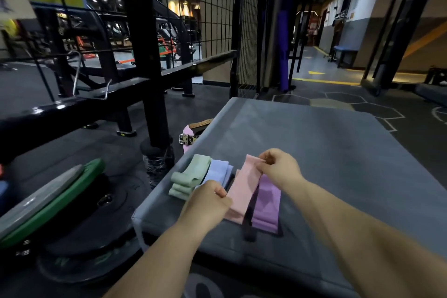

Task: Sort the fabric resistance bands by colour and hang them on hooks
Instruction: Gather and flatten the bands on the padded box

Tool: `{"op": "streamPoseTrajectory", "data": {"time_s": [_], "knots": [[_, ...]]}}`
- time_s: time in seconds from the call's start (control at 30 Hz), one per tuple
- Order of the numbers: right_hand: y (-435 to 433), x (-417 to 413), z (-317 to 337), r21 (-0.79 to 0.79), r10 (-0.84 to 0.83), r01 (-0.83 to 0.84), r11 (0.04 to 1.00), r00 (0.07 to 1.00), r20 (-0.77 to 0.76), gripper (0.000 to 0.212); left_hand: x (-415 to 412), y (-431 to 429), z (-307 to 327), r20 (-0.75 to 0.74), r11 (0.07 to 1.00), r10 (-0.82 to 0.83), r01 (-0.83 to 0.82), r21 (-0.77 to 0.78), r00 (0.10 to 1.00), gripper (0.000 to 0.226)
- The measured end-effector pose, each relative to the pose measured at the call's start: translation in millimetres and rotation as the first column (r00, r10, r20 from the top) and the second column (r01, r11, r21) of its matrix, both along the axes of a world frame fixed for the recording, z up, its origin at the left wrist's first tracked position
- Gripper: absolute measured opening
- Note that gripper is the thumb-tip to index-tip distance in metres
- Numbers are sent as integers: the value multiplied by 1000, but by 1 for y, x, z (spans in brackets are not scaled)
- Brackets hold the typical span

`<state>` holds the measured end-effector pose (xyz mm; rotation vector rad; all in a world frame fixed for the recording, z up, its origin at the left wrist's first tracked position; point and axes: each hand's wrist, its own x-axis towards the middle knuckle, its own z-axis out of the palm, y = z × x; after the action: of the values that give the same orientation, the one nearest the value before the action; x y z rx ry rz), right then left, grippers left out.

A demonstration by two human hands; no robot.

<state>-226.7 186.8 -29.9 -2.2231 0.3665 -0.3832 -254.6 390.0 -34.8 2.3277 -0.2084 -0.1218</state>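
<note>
Head view: left grip [208, 203], right grip [278, 167] pinch pink band [244, 189]; purple band [267, 205] seemingly beneath.

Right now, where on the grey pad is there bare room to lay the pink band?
The grey pad is bare across its far half, beyond the right hand, and along its right side, past the purple band. The near left part is crowded: green bands, lavender band, and the pink band pinched by the left hand and right hand.

grey padded platform [326, 152], green bands [191, 174], lilac bands [217, 172], purple band [267, 203]
</note>
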Motion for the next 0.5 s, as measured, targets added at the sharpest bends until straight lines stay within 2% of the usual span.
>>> {"op": "streamPoseTrajectory", "data": {"time_s": [0.23,0.5], "knots": [[15,13,-12,-199,9,-28,980,995,-96,11,6,4,-8,63,997,4,-9,79,998,13],[15,19,-25,-312,40,-77,947,991,-125,10,6,2,-12,130,983,-52,27,184,990,16]]}}
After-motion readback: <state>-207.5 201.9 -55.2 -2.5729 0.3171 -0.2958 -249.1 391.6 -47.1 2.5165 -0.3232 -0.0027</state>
